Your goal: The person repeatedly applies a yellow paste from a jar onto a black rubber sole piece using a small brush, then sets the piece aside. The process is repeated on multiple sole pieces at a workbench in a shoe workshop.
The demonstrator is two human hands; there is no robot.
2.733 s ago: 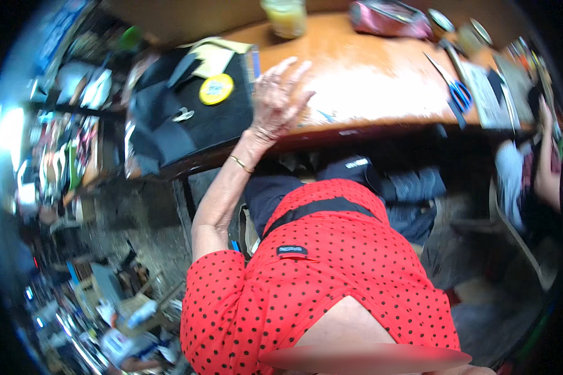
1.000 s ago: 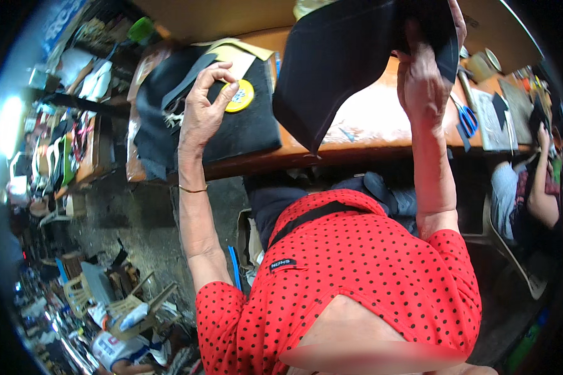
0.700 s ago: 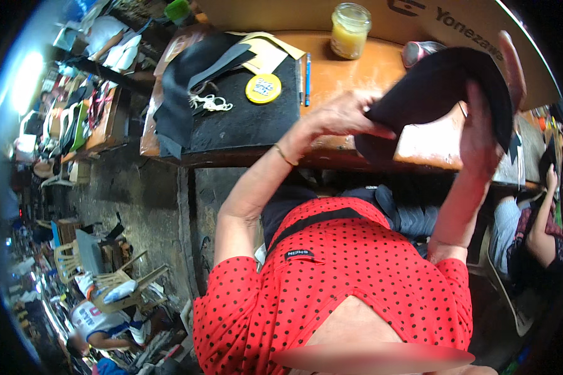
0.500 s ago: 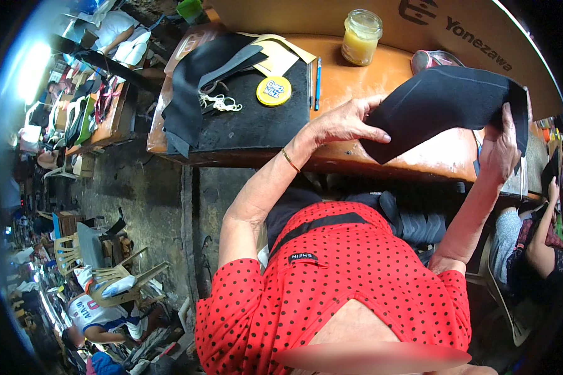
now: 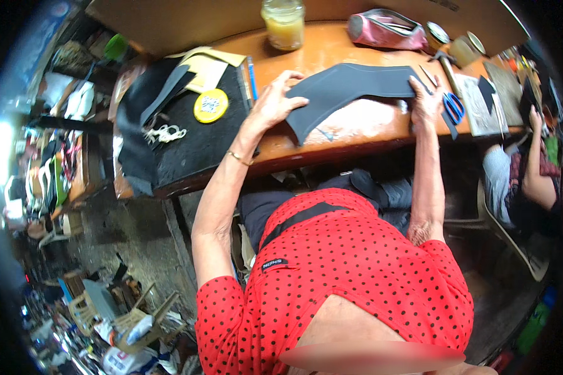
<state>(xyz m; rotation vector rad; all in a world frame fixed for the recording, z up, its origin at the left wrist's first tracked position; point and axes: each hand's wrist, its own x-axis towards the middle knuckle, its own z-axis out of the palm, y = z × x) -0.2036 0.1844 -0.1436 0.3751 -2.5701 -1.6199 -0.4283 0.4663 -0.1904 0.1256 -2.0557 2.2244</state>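
Note:
A dark grey, curved sheet piece (image 5: 350, 84) with a pale line along its edge stretches between my hands above the orange tabletop. My left hand (image 5: 275, 101) grips its left end, thumb on the upper face and the other fingers partly hidden. At the other end, my right hand (image 5: 425, 105) holds the piece between thumb and fingers. Blue-handled scissors (image 5: 453, 109) lie just right of that hand, by a dark narrow strip. Left of my left hand is a black mat (image 5: 187, 153) bearing a round yellow-rimmed lid or tin (image 5: 211, 105) and white string (image 5: 166, 133).
A jar of yellow paste (image 5: 284, 28) and an open pink pouch (image 5: 381, 30) stand at the back before a cardboard panel (image 5: 200, 19). A hammer (image 5: 444, 57) and small jars sit at the right. A blue pencil (image 5: 252, 78) lies beside the mat. Another person (image 5: 538, 169) sits far right.
The sheet piece has been lowered and turned from a raised, tilted pose to lie flatter over the table, still in both hands. The view has shifted right, showing the scissors and pouch.

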